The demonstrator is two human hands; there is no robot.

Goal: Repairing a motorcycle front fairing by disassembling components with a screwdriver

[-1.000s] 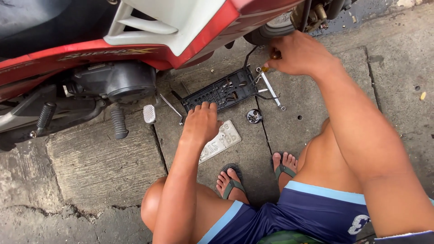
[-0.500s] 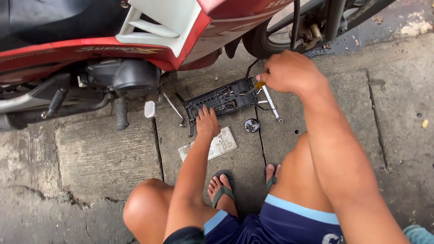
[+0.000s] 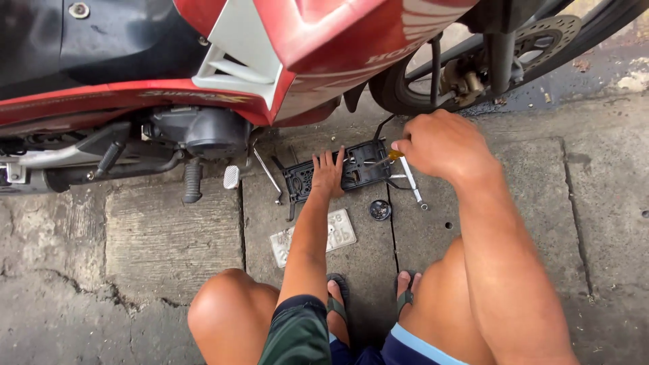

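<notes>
A black plastic bracket (image 3: pixel 358 172) lies flat on the concrete beside a red motorcycle (image 3: pixel 297 47). My left hand (image 3: pixel 328 174) presses down on the bracket's left half with fingers spread. My right hand (image 3: pixel 443 145) is closed around a screwdriver with a yellow handle (image 3: pixel 394 155), and its thin shaft points left onto the bracket. A white number plate (image 3: pixel 338 233) lies nearer to me, partly under my left forearm. A small round black cap (image 3: pixel 380 210) rests on the ground between the bracket and my feet.
A silver wrench (image 3: pixel 412 189) lies right of the bracket. The motorcycle's engine, footpeg (image 3: pixel 193 181) and brake pedal (image 3: pixel 232 177) overhang the slab at left; its front wheel (image 3: pixel 473 67) stands at upper right. My knees and sandalled feet fill the bottom.
The view has moved closer to the bracket. My left hand slid forward from the number plate's edge onto the bracket. My right hand came down with the screwdriver to the bracket's right end.
</notes>
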